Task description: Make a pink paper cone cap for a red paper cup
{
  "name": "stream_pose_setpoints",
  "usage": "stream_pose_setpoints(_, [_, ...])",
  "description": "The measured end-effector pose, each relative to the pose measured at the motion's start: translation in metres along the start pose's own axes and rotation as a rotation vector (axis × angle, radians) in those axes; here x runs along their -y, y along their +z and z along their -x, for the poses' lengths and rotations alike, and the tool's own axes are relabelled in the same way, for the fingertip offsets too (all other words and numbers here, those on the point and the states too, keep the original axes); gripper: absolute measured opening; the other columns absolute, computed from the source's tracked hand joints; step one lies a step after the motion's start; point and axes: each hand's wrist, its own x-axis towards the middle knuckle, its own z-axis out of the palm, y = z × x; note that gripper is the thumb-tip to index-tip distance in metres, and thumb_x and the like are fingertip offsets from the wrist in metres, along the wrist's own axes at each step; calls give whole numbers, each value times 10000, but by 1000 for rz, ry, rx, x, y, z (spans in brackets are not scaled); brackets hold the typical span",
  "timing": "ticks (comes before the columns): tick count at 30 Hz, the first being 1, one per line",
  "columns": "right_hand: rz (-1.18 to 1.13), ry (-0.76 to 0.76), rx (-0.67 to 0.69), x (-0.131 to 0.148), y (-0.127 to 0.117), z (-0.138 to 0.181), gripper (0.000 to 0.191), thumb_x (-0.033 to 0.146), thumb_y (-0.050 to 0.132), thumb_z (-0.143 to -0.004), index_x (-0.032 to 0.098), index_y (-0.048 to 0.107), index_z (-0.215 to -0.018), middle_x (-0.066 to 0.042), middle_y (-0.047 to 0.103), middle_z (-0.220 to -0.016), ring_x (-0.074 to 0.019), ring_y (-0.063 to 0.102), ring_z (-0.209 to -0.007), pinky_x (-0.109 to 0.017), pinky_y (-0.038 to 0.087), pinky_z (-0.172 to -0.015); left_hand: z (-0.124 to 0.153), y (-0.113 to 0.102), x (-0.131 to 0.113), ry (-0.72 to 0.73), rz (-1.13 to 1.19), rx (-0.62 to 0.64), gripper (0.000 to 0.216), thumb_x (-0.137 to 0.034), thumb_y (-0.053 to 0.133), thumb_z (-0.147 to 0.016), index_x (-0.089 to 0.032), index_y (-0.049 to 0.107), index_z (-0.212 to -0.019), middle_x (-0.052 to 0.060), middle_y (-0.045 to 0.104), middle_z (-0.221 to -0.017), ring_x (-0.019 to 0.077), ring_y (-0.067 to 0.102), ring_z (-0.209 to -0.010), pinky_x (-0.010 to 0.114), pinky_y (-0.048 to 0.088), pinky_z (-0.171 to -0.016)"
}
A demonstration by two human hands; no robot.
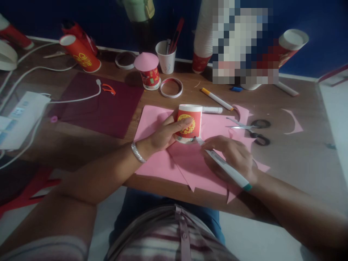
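My left hand [166,133] is wrapped round a red and white paper cup [189,122] that stands upside down on pink paper [187,159]. My right hand [232,156] grips a white marker [225,168] with a teal end. The marker's tip touches the paper at the rim of the cup. A silver bracelet [137,152] sits on my left wrist.
Scissors [251,128] lie right of the cup beside pink offcuts [293,123]. Behind are a pen [216,98], a tape ring [171,87], a pink-capped cup [148,70], a cup of pens [166,56], more red cups [80,52], dark red paper [100,105] and cables [35,105].
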Motion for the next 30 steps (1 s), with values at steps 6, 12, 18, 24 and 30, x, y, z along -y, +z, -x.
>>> stream_pose_setpoints(6, [-16,-18,8,1,0,-1,159,66,685,-925,174,622,-1023,-22,763,-833,-139,758,-731,-220,611,-679,0,1,-1,15,-15,32,462,-466,828,-838,-194,606,-1138,58,759,-989,249,758,-944,364,585,-829])
stream_pose_setpoints(12, [-3,-24,15,3,-1,-4,169,66,677,-927,191,609,-1017,-24,762,-819,-146,756,-715,-234,621,-655,-1,0,-1,14,-22,29,475,-479,840,-822,-188,619,-1126,67,759,-1012,252,756,-963,364,587,-830])
stream_pose_setpoints(18, [-17,-18,27,3,-1,-4,171,77,667,-936,201,607,-1037,-20,768,-832,-147,757,-717,-241,631,-654,-1,-2,2,21,-31,25,479,-490,829,-829,-188,638,-1148,80,757,-1061,249,746,-996,363,586,-848])
stream_pose_setpoints(24, [-109,-129,-9,0,-1,-3,185,59,680,-918,168,616,-1053,-46,755,-810,-171,747,-705,-274,625,-627,-1,1,0,16,-23,-7,496,-492,843,-805,-192,641,-1146,66,755,-1032,254,743,-998,375,586,-861])
stream_pose_setpoints(30, [-184,-120,-52,-4,-2,-4,265,26,720,-869,169,637,-1076,-57,753,-846,-228,771,-860,-355,659,-752,-1,3,-3,56,21,-55,386,-445,832,-808,-197,664,-1051,27,720,-908,230,733,-945,357,585,-838])
